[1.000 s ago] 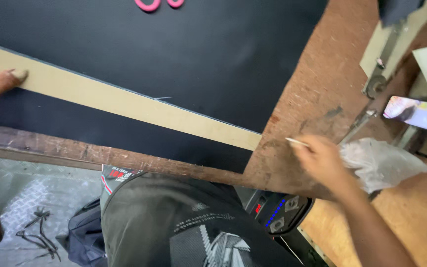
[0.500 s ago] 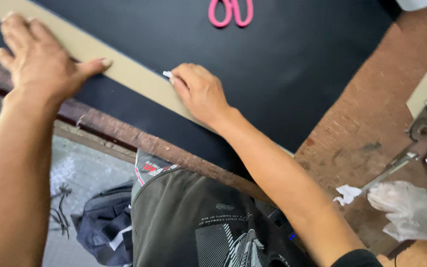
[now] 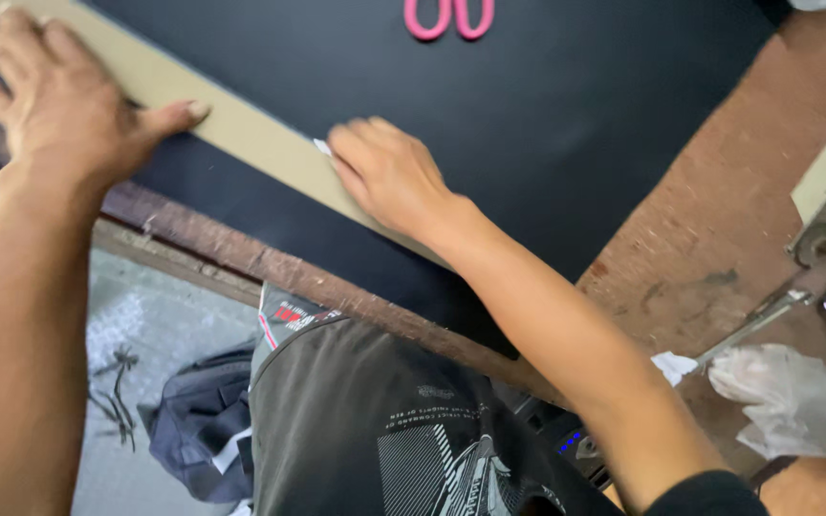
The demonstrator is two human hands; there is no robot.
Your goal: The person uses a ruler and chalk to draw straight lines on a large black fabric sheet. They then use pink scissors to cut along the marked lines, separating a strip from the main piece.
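Head view, one moment logged. At far left, the left hand (image 3: 69, 105) is laid flat on a long tan strip (image 3: 231, 129); its fingers are spread and closed on nothing, the thumb lying along the strip's near edge. The strip runs diagonally, from upper left down toward the right, over a black sheet (image 3: 566, 124) that covers most of the counter (image 3: 719, 220).

At centre, the right hand (image 3: 389, 177) is curled against the strip, its grip closed on a small white piece, probably chalk (image 3: 322, 146), whose tip shows at the strip's upper edge. Pink scissors (image 3: 449, 17) lie well apart, at the top of the sheet. At far right a crumpled clear plastic bag (image 3: 795, 401) rests on the bare brown counter.

Risks judged from this position:
- The strip is pressed only near its left end; side pressure from the white piece could pivot the right-hand part, and a line would be bent.
- The black sheet could creep or wrinkle under the flat palm.
- The white piece could crumble or ride up onto the strip if it is pushed hard.
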